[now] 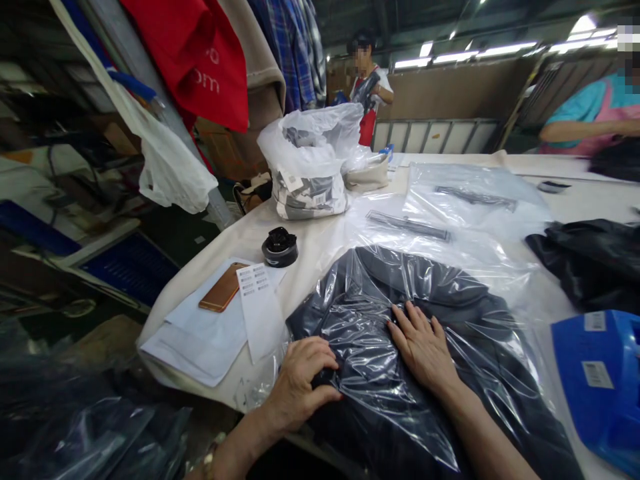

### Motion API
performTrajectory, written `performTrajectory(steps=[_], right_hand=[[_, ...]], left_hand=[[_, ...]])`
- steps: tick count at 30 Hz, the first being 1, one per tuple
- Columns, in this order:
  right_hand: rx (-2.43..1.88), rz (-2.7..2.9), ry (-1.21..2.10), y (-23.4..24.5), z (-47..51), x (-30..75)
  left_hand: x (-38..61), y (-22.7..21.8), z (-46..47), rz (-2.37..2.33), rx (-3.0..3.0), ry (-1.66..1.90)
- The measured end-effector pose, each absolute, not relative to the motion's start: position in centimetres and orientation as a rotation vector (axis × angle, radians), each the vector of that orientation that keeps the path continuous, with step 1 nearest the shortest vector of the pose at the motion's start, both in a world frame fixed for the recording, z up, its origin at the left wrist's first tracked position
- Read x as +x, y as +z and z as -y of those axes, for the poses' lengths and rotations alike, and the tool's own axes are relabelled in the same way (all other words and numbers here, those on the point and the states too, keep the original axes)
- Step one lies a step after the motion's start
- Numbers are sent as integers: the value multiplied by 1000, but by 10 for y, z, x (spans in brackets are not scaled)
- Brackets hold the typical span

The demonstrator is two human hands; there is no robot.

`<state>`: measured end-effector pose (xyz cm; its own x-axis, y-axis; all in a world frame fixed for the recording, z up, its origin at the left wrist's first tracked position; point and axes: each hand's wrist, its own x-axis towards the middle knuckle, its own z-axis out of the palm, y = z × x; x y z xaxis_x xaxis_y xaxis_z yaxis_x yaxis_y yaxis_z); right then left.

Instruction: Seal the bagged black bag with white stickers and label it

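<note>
A dark garment in a clear plastic bag lies on the table in front of me, its film creased and shiny. My right hand rests flat on the bag's middle, fingers spread and stretched out. At the bag's near left edge, my left hand is curled, with a dark fold of the bagged garment between thumb and fingers. The fingertips of that hand are partly hidden. Beyond the garment, clear plastic bags with dark printed strips lie flat on the pale table.
On the left are an orange-brown phone, a barcode label sheet and a black tape roll. A filled white plastic bag stands behind. To the right are a blue plastic object and black material. Two people stand beyond.
</note>
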<state>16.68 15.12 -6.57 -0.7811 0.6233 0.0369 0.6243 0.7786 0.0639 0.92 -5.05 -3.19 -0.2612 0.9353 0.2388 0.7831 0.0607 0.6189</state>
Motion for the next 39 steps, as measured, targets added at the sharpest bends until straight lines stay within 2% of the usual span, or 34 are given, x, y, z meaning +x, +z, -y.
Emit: performTrajectory(steps=[6, 13, 18, 22, 28, 33, 39], right_hand=[[-1110, 2877, -79, -66, -151, 166], [-1166, 2894, -98, -62, -150, 163], [-1149, 2915, -87, -61, -149, 164], [-1113, 2897, -73, -61, -149, 165], [-1111, 2919, -7, -59, -150, 166], [-1058, 2942, 12, -59, -151, 168], [-1100, 2863, 18, -63, -152, 167]], left_hand=[[20, -25, 41, -2214, 1455, 1001], [29, -26, 25, -2390, 1373, 906], [22, -21, 25, -2296, 1402, 962], [19, -20, 43, -2225, 1646, 1136], [19, -30, 54, -2243, 2028, 1071], [18, -21, 52, -2170, 2135, 1286], [26, -19, 71, -2246, 2413, 1117]])
